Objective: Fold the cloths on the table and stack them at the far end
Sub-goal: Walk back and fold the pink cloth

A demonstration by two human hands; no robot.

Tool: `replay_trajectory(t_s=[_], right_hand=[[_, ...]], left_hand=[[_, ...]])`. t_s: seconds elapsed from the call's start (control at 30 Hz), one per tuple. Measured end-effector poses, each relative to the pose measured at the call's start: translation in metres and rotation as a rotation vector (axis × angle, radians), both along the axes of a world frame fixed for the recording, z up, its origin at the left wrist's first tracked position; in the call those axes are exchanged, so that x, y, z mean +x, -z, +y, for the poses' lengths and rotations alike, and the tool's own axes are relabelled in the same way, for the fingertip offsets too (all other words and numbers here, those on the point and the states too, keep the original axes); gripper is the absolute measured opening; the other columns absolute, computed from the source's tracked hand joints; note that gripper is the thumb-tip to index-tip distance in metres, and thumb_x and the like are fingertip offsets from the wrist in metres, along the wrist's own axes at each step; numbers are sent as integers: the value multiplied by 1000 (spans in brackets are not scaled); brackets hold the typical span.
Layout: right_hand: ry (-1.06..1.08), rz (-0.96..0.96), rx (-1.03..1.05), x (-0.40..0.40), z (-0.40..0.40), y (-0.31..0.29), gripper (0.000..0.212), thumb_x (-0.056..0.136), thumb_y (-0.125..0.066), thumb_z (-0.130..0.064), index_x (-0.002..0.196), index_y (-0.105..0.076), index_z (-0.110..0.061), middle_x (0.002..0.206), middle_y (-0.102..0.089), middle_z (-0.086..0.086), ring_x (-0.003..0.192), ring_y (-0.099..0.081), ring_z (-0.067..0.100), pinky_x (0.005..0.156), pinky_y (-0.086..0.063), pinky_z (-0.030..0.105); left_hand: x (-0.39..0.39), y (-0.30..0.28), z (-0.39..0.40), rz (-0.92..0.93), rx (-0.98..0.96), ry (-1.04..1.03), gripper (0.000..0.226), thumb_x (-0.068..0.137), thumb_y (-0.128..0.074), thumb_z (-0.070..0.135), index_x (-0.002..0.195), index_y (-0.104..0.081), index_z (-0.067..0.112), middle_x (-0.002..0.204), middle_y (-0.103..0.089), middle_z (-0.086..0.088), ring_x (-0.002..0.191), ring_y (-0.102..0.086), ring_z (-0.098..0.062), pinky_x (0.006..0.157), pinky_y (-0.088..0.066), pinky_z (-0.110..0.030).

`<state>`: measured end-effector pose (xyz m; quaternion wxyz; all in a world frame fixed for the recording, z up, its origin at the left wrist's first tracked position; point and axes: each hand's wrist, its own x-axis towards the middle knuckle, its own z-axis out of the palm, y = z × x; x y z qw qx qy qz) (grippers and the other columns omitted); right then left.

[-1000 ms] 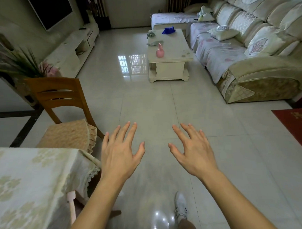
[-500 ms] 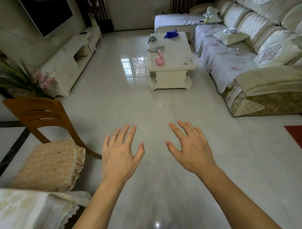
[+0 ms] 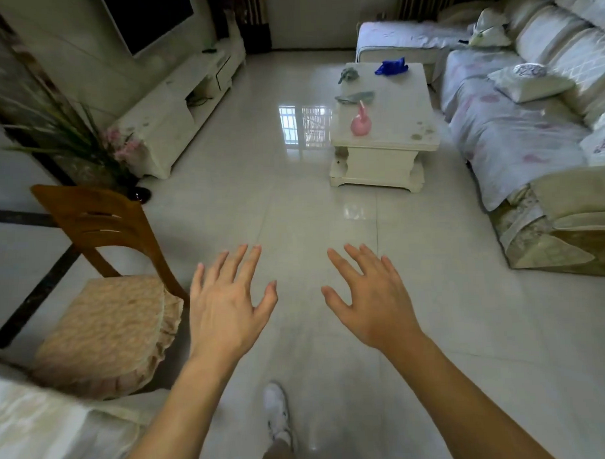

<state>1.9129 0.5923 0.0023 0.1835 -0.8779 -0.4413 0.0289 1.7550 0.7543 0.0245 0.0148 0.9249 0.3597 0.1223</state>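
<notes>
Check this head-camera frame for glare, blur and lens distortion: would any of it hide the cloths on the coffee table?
Head view: window glare sits on the floor tiles beside the coffee table, not on it; blue cloth and both grey cloths read clearly though small; wide-angle bending curves the sofa and edges; motion blur smears the tablecloth bottom left; both hands sharp.

Sofa (image 3: 545,142) cut off at right edge, tablecloth (image 3: 44,434) blurred at bottom-left corner, television (image 3: 149,18) cropped at top
</notes>
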Motion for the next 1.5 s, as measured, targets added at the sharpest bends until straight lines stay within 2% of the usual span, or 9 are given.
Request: replay_trajectory(t_s=[0.27,0.4,0.57,0.8,0.97,1.1,1.23,1.4,1.5], right_hand=[[-13,-50,-47,41,100,2,69,93,-27,-64,151,-40,-30,156,-42,5,147,-32,27,119,-27,50],[-21,-27,-44,65,177,-11,75,92,-17,-69,155,-30,-33,162,-31,3,152,-21,25,124,-17,47],[-5,-55,-30,89,268,-23,76,90,-13,-69,156,-26,-35,164,-25,1,154,-14,22,125,-12,44],[-25,-42,-77,111,355,-17,75,91,-9,-70,157,-20,-37,166,-18,-1,154,-8,20,123,-2,39],[-69,-48,-86,127,405,-4,72,93,-15,-68,156,-25,-35,164,-25,2,153,-15,23,123,-7,41],[-119,-16,-98,144,447,3,74,91,-11,-69,157,-22,-36,165,-22,1,154,-12,22,124,-8,43],[-176,-10,-58,167,496,10,73,92,-14,-68,155,-29,-33,163,-28,3,152,-19,26,123,-15,47],[-260,-22,-77,223,569,17,72,92,-13,-68,156,-26,-35,164,-26,1,153,-18,24,123,-13,45],[-281,-37,-39,264,618,12,70,93,-22,-65,154,-33,-34,161,-33,2,150,-25,24,122,-20,47]], left_hand=[[42,5,100,10,-2,-12,67,92,-29,63,151,-35,31,155,-41,3,144,-35,-22,120,-20,-50],[69,-5,177,-3,13,20,65,95,-32,63,153,-31,33,156,-38,5,145,-33,-22,120,-19,-49],[92,-8,267,-21,-7,6,66,95,-35,63,153,-29,34,158,-35,6,146,-30,-21,121,-16,-48],[106,0,349,-37,-58,-22,66,95,-34,64,154,-26,36,160,-31,6,149,-26,-22,121,-15,-48],[113,11,395,-13,-79,-71,66,96,-31,64,155,-22,36,162,-27,7,150,-23,-21,122,-11,-48],[118,18,428,-25,-85,-122,65,96,-30,63,154,-28,34,159,-33,6,148,-28,-22,122,-17,-50],[136,23,464,-4,-82,-174,67,94,-27,64,154,-27,34,159,-33,6,147,-29,-22,122,-18,-50],[172,26,518,-12,-90,-233,66,95,-30,62,154,-26,33,159,-33,4,146,-30,-23,121,-20,-50],[205,23,555,0,-91,-280,68,94,-29,62,155,-24,33,160,-32,4,147,-28,-22,122,-18,-50]])
